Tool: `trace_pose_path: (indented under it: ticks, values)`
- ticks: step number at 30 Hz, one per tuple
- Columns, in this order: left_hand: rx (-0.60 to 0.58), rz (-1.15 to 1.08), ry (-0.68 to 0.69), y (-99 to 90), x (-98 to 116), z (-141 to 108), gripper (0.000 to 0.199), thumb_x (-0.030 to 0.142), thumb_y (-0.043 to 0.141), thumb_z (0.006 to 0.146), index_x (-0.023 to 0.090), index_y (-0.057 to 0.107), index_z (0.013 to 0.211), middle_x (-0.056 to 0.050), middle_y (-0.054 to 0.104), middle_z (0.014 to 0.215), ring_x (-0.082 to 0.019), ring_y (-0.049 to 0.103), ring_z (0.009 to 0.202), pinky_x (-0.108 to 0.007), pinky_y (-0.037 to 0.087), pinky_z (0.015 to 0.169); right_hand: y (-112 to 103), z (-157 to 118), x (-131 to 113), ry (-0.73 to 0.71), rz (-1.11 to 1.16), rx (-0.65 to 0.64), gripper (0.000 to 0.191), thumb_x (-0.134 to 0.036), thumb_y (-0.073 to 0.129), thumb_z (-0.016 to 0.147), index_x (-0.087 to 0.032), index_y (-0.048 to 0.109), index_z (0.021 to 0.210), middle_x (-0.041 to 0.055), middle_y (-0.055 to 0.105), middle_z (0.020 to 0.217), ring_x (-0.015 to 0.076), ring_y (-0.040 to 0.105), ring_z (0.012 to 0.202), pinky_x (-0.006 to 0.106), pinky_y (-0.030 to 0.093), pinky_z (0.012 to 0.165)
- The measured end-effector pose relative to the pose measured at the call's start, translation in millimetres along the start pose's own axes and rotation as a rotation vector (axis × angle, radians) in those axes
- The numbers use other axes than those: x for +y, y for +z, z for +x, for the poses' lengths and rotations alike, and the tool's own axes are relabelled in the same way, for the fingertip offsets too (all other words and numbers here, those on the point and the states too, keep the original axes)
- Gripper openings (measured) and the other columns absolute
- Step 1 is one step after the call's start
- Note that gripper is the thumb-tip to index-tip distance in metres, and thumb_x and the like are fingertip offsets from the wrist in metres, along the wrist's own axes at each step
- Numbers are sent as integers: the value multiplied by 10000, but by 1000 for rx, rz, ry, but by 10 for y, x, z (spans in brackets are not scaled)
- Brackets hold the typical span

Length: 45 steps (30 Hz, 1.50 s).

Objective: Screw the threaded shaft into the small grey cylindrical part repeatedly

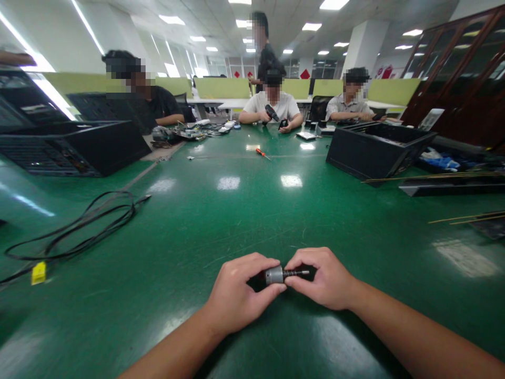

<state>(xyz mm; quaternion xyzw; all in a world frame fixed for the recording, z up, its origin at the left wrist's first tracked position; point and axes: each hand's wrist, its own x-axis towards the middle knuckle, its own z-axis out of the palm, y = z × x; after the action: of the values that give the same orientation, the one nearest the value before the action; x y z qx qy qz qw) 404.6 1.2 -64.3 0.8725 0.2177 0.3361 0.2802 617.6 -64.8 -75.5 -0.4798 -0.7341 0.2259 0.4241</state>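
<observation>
Just above the green table, my left hand pinches a small grey metal cylinder between thumb and forefinger. From the cylinder's right end sticks out a thin dark shaft, ringed by what looks like a spring or thread, with a bright tip pointing right. My right hand is closed in a pinch where shaft and cylinder meet, its thumb and fingertip around the shaft's base. The two hands' fingertips nearly touch. The part resembles a small motor, but its exact kind cannot be made out.
Looped black cable with a yellow tag lies left on the green table. Black computer cases stand left and right. An orange screwdriver lies mid-table. Across from me, a co-worker holds a power drill.
</observation>
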Motion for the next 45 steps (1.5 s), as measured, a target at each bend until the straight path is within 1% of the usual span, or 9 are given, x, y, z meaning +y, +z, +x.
trace_pose_path:
  ticks: [9, 30, 38, 45]
  values:
    - [2, 7, 4, 0, -14, -10, 261, 246, 792, 788, 218, 724, 1038, -10, 747, 902, -145, 690, 786, -249, 527, 722, -10, 0, -7, 12, 4, -4, 47, -204, 724, 808, -185, 719, 851, 4, 713, 764, 134, 640, 679, 241, 445, 652]
    - [13, 19, 13, -26, 3, 19, 262, 241, 795, 782, 217, 732, 1035, -18, 756, 909, -155, 704, 788, -258, 541, 729, -29, 3, -5, 13, 0, -3, 50, -192, 735, 805, -188, 716, 851, -6, 710, 763, 126, 639, 684, 235, 445, 659]
    - [12, 25, 13, -17, 0, 15, 245, 259, 781, 793, 207, 739, 1028, -47, 758, 903, -177, 706, 775, -277, 544, 710, -24, 1, -2, 19, 2, -11, 48, -188, 730, 808, -192, 709, 851, -7, 706, 764, 126, 637, 686, 237, 449, 660]
    - [14, 21, 16, -17, -3, 19, 257, 255, 794, 785, 210, 738, 1031, -35, 757, 907, -165, 704, 781, -267, 543, 719, -30, 3, 0, 23, -1, -14, 35, -200, 718, 811, -197, 709, 845, -1, 706, 756, 137, 636, 676, 246, 447, 653]
